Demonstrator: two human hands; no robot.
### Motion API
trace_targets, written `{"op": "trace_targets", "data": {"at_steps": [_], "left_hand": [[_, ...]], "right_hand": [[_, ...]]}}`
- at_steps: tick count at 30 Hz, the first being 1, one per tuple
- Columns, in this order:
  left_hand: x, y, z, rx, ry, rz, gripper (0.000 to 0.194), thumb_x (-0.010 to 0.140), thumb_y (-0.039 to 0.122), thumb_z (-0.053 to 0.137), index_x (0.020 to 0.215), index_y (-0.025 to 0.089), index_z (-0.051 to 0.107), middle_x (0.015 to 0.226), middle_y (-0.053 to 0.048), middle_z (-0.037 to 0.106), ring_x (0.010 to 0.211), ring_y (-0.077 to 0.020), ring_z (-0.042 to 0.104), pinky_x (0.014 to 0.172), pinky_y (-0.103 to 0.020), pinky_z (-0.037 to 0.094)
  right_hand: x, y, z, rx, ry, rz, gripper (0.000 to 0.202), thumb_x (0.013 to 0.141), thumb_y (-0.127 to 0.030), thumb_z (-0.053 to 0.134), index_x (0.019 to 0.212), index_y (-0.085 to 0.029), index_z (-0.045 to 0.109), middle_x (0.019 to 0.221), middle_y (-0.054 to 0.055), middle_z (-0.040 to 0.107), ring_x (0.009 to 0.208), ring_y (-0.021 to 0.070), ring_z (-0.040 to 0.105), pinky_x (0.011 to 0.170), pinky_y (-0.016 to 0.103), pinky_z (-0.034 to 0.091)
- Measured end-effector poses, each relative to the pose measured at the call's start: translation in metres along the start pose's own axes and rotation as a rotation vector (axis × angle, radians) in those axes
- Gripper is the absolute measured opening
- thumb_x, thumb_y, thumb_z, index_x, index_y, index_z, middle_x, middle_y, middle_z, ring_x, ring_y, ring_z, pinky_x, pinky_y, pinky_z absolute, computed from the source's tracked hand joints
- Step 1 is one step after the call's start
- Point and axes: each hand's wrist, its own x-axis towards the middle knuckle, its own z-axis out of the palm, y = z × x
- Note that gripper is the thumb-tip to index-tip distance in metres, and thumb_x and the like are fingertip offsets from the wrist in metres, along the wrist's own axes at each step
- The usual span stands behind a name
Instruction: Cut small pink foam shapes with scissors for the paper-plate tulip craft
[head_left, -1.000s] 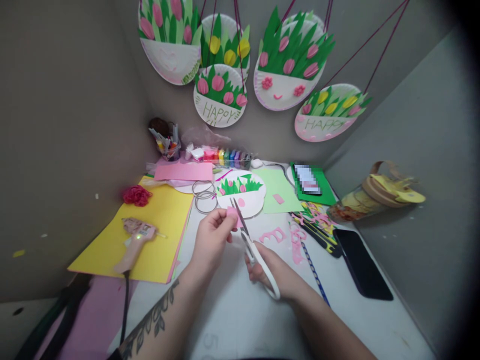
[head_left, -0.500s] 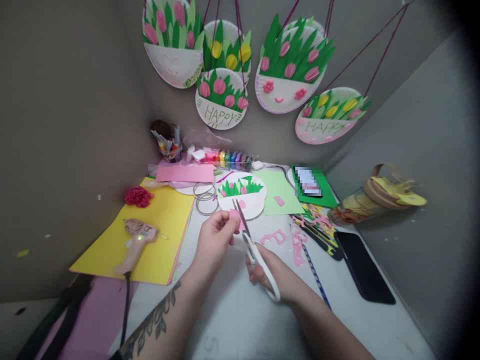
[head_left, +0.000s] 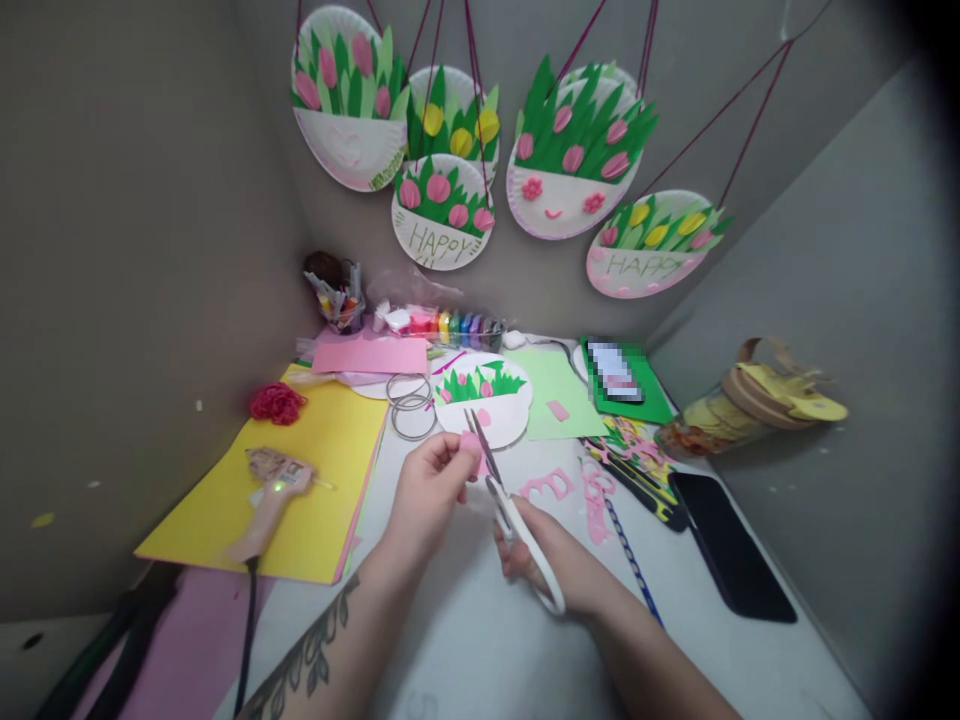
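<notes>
The left hand (head_left: 431, 485) covers part of the pink paper piece (head_left: 470, 443); the scissors (head_left: 519, 520) hide some of the right hand (head_left: 544, 550). Both forearms and the black cord (head_left: 248, 620) leave at the bottom edge. At the table's (head_left: 450, 630) far right corner, a phone screen (head_left: 615, 370) is pixelated. The marks under "HAPPY" on the hanging paper plate (head_left: 431, 252) are unreadable.

Both hands (head_left: 431, 487) (head_left: 540, 555) close together.

Mid-frame, the left hand (head_left: 429, 488) pinches pink paper (head_left: 470, 446); the right hand (head_left: 547, 552) holds scissors (head_left: 496, 488). Decorated plates (head_left: 574, 208) hang across the top.
</notes>
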Motion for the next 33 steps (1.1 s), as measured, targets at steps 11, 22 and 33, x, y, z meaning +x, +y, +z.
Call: {"op": "trace_targets", "data": {"at_steps": [11,22,33], "left_hand": [[0.0,0.003,0.0,0.059,0.021,0.03,0.026,0.08,0.035,0.059,0.064,0.016,0.052,0.059,0.004,0.051,0.049,-0.0061,0.039,0.047,-0.019,0.033],[-0.001,0.003,-0.001,0.078,0.026,0.063,0.023,0.08,0.033,0.059,0.064,0.016,0.054,0.056,0.005,0.049,0.049,-0.0066,0.038,0.048,-0.019,0.031],[-0.001,0.007,-0.002,0.122,0.014,0.054,0.021,0.078,0.032,0.058,0.064,0.017,0.055,0.055,0.004,0.05,0.051,-0.0082,0.04,0.051,-0.02,0.034]], "right_hand": [[-0.001,-0.012,-0.003,-0.094,0.008,0.033,0.011,0.077,-0.019,0.052,0.088,-0.018,0.047,0.077,0.0,0.052,0.067,0.0129,0.047,0.062,0.027,0.041],[-0.001,-0.014,-0.003,-0.105,0.005,0.049,0.01,0.076,-0.018,0.051,0.086,-0.019,0.047,0.076,0.0,0.051,0.066,0.0128,0.045,0.062,0.026,0.041],[-0.003,-0.013,-0.006,-0.116,-0.01,0.046,0.012,0.078,-0.022,0.053,0.089,-0.018,0.049,0.078,0.0,0.052,0.068,0.0135,0.046,0.063,0.026,0.041]]}}
